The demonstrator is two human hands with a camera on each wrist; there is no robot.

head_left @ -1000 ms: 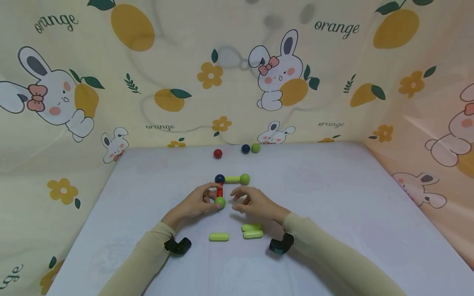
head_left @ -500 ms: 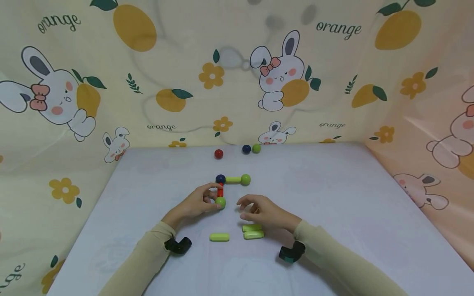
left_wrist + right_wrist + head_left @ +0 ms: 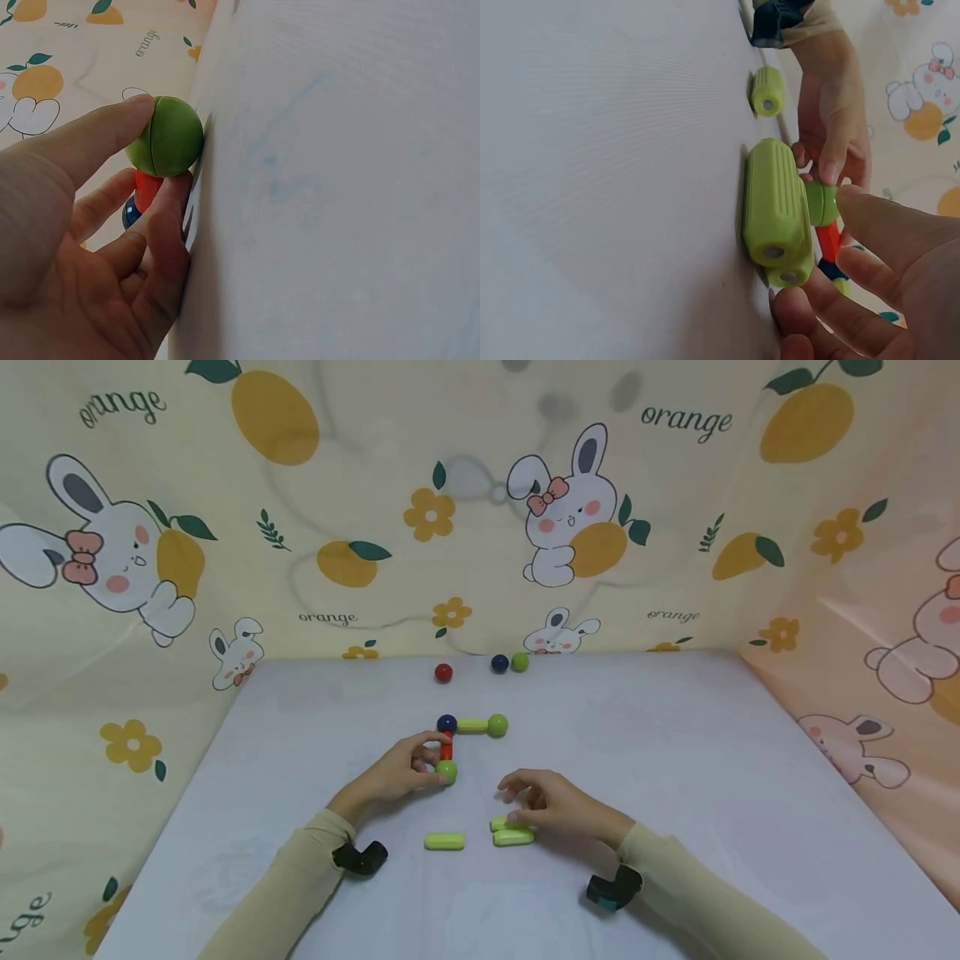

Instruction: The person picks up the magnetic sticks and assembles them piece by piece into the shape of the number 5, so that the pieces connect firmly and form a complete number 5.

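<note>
Lone green stick: on the bench (image 3: 675, 735), the lone green stick (image 3: 444, 842) lies side to side, clear of both hands.
Paired green sticks: front stick (image 3: 513, 837) and back stick (image 3: 498, 823) lie flat, parallel and touching, long axes side to side, a silver-centred end of each facing the person's right.
Right hand (image 3: 558, 806): fingers apart and loosely bent, gripping nothing; thumb over the back stick, contact hard to tell.
Left hand (image 3: 397, 772): thumb and fingers pinch the near green ball (image 3: 446, 772), other fingertips along the red stick (image 3: 447, 747).
Joined corner: the red stick points away from the person, up to the blue ball (image 3: 447, 723); there the far green stick (image 3: 472, 725) runs rightward to the far green ball (image 3: 498, 725).
Back row: loose red ball (image 3: 443, 673) sits left; loose blue ball (image 3: 499, 663) and loose green ball (image 3: 520, 662) sit side by side.
</note>
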